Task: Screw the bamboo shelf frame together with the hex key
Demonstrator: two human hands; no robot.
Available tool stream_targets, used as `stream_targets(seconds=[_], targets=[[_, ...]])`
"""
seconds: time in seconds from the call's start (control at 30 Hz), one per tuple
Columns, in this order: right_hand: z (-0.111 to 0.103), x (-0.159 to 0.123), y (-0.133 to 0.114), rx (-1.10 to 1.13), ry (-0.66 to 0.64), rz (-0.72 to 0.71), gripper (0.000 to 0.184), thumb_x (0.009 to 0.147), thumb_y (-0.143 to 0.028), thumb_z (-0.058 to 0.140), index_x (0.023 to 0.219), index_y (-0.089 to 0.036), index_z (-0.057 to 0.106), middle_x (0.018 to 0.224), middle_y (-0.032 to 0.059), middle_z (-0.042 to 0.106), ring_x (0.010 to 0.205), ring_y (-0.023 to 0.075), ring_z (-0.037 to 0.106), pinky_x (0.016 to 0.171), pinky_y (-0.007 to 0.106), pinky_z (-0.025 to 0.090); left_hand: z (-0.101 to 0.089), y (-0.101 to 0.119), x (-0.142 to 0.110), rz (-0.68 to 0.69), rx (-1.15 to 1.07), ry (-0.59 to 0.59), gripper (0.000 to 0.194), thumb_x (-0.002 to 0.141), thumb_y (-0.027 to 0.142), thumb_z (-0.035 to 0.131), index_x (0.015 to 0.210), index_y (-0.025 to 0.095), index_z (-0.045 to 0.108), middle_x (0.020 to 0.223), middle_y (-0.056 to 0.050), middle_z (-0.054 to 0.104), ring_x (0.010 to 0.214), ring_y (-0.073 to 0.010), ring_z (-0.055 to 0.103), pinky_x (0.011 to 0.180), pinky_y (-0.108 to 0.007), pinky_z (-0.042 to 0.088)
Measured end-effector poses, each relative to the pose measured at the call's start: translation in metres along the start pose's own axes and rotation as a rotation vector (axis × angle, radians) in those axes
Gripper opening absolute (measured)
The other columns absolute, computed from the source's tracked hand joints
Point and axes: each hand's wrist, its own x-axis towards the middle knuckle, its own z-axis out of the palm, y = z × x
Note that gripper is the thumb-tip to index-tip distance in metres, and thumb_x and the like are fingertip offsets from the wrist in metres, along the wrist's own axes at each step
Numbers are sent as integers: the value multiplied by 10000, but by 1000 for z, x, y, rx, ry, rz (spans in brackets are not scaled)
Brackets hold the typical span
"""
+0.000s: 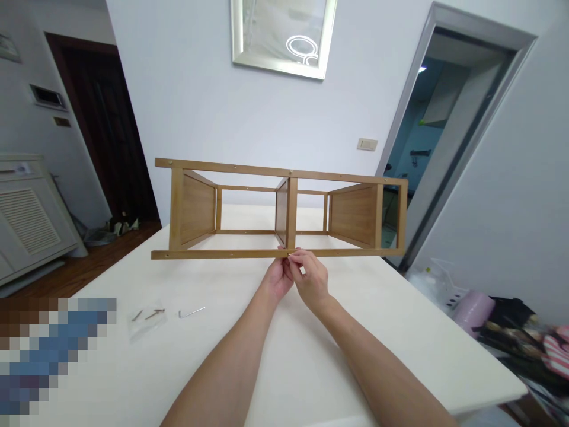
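Observation:
A wooden shelf rack (pixel 231 254) lies on its side on the white table, its long rails running left to right. My left hand (pixel 279 277) is closed around the near lower rail beneath the middle shelf panel (pixel 281 207), some fingers hidden behind the wood. Against the same joint, my right hand (pixel 311 276) pinches a small, bright bit of metal that looks like a screw (pixel 289 255), mostly covered by the fingertips. To the left lie a clear plastic bag (pixel 153 323) with several screws (pixel 153 314) and an L-shaped hex key (pixel 192 312).
The white table (pixel 355 356) reaches toward the wall, with its right edge near a pile of bags and cloth (pixel 507 332). A doorway (pixel 413 142) opens at the right. At the left stand a cabinet (pixel 31 219) and a dark door (pixel 102 124).

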Motion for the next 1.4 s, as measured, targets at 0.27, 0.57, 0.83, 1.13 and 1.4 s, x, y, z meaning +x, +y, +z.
stream_targets(seconds=[0.27,0.57,0.83,1.13,1.4], targets=[[-1,0,4,-43,-42,-55,103,887,-147,553,861,-205,634,885,52,692,838,135,669,783,280,579,-4,1,3,-59,-50,-37,307,964,266,480,920,16,654,830,-111,704,746,-99,677,713,-138,552],[-3,6,-1,-138,-136,-147,139,903,-132,530,900,-185,658,902,74,683,832,136,653,759,265,570,-8,0,6,-75,-44,-62,273,931,253,537,1060,46,659,913,-116,713,810,-130,693,760,-166,554],[-19,4,5,-24,-86,-54,217,892,-133,531,1077,-208,616,993,79,692,932,171,659,797,327,578,-8,1,6,-19,-52,-55,266,939,271,531,888,52,672,837,-113,724,738,-124,695,684,-183,579],[-9,3,1,-143,-161,-38,219,909,-237,543,1113,-194,611,997,101,657,972,194,626,827,347,560,-3,-2,3,-20,-64,-39,217,922,223,551,852,64,681,819,-97,708,782,-127,690,740,-171,562],[-8,9,-3,-383,-219,-109,149,954,-203,453,928,-164,594,886,74,603,821,144,572,683,238,471,-6,-1,8,-21,-92,10,185,926,214,546,890,82,670,787,-56,691,694,-82,662,671,-127,546]])
